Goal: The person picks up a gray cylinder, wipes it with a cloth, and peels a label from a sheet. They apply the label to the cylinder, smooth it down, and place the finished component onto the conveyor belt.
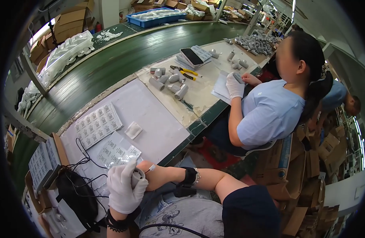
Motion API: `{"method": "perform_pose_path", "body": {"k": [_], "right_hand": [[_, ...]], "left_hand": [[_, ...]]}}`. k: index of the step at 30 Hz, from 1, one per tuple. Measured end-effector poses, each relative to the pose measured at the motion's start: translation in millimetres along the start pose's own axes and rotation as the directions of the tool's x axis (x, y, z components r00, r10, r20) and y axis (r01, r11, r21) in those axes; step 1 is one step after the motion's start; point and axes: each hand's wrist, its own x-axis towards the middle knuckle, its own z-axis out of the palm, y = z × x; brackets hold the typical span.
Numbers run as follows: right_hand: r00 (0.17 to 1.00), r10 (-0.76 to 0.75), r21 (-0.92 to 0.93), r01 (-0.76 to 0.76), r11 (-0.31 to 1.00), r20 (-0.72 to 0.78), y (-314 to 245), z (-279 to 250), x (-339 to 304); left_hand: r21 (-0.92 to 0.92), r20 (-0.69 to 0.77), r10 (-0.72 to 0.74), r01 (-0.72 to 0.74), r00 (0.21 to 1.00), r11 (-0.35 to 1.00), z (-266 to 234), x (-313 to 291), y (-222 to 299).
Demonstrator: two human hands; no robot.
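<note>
One grey rounded part (137,178): sitting in the white-gloved left hand (123,188), whose fingers are clamping it.
Bare right hand (151,177): working close beside; whether its fingers are closing, I cannot tell.
Small white tab (152,167): showing at the right hand, seemingly off the part, leaving this piece apparently unfinished.
White sheets of grey printed squares (98,125): lying beyond, many squares remaining.

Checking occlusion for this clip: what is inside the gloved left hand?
The gloved left hand holds a grey cylindrical part, its round upper end showing. The fingers cover much of its side; its lower end is hidden.
</note>
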Motion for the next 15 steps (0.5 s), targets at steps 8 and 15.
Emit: {"method": "perform_pose_path", "body": {"k": [8,15], "right_hand": [[0.962,0.126,0.275,-0.057,0.960,-0.241,9.6,13.2,-2.2],[0.983,0.176,-0.039,-0.178,0.983,-0.044,-1.0,4.6,-1.8]], "left_hand": [[0.201,-0.269,0.003,0.053,0.963,0.978,28.0,-14.4,-7.3],[0.176,0.026,-0.307,0.298,0.951,0.938,9.3,-5.5,0.5]]}}
